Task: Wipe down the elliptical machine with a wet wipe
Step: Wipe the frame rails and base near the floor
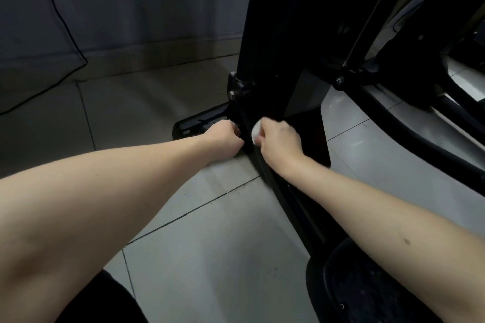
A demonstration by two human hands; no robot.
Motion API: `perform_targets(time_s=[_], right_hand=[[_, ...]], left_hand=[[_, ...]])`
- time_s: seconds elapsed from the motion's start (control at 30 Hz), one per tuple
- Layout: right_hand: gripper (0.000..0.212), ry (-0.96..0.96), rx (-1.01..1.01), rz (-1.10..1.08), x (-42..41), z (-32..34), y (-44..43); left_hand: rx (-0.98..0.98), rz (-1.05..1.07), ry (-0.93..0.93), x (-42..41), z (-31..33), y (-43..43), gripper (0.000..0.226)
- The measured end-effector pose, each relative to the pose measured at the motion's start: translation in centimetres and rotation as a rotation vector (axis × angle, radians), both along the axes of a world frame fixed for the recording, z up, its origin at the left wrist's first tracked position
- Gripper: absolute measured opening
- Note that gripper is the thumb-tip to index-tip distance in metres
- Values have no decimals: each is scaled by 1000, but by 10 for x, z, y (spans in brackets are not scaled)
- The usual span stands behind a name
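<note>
Right hand (280,139) curled round a white wet wipe (256,131), wipe pressed on the low black bar of the elliptical machine (288,60) near its foot, left hand (225,136) just beside it, fingers hidden, cannot tell if it grips, grey tile floor (210,244) below

The right hand (279,141) presses a white wet wipe (256,130) against the elliptical machine (265,65); the left hand (225,136) grips it.
</note>
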State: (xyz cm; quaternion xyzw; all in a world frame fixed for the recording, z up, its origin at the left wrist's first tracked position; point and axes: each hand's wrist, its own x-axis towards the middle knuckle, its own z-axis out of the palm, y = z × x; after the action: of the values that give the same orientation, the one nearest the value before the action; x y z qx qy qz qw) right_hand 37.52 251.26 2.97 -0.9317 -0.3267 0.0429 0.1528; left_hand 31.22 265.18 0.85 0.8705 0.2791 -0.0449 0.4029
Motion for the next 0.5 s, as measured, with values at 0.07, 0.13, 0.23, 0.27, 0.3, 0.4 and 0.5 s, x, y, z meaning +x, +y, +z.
perform_targets(time_s=[0.07,0.13,0.23,0.27,0.3,0.4,0.5], right_hand=[[23,42,-95,36,-10,-11,-34],[18,127,-140,40,-14,-16,-57],[16,125,-123,-3,0,-9,-42],[17,93,-89,-15,7,-6,-28],[17,64,-52,-28,15,-2,-10],[20,48,49,-46,36,12,37],[25,53,16,-25,43,15,44]], left_hand=[[-1,-3,1,1,0,-2,10],[-5,-8,-2,1,-1,-2,16],[-7,-6,-2,-2,-2,0,31],[-7,-11,4,-3,-1,1,27],[-7,-18,12,-5,0,1,20],[-8,-38,21,-10,4,1,11],[-19,-39,25,-12,5,2,13]])
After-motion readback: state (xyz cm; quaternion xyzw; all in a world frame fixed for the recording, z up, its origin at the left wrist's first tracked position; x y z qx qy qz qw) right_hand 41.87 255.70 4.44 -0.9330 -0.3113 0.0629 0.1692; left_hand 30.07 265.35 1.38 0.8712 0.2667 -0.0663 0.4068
